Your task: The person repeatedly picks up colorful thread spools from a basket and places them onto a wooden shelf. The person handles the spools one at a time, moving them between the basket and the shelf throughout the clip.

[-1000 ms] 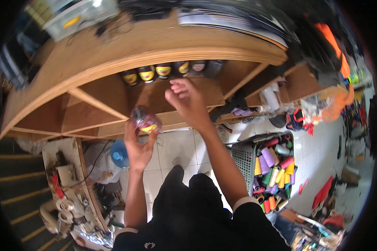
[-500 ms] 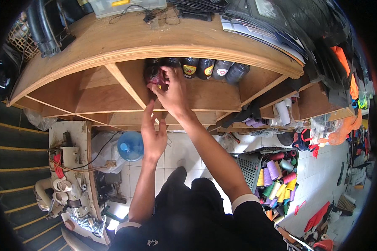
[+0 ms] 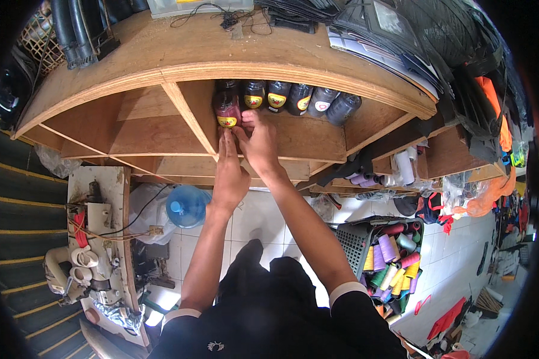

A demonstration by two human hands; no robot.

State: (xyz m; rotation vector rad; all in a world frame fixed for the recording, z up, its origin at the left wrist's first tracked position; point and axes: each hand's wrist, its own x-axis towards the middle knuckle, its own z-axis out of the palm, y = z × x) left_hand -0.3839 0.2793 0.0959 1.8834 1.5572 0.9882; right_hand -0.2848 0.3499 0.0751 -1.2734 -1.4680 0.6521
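Observation:
A bottle of dark reddish contents with a yellow label (image 3: 228, 113) stands at the left end of a shelf compartment, in front of another dark bottle. My left hand (image 3: 229, 173) reaches up to its base, fingers stretched out and touching its lower front. Beside the bottle's lower right side is my right hand (image 3: 260, 142), its fingers bent and its thumb apart, not wrapped round it. To the right stands a row of dark bottles (image 3: 277, 96), most with yellow labels. The rightmost bottle (image 3: 343, 109) leans and shows no label.
The wooden shelf unit (image 3: 132, 66) has dividers between its compartments. Black sheets and papers (image 3: 371, 48) lie on top. Below are a blue water jug (image 3: 188, 206), a sewing machine (image 3: 93, 257) on the left and a crate of colourful thread spools (image 3: 395, 257) on the right.
My right hand has come off the reddish bottle's upper part to its lower right side. My left hand has risen to the bottle's base. The bottle now stands with its label facing me.

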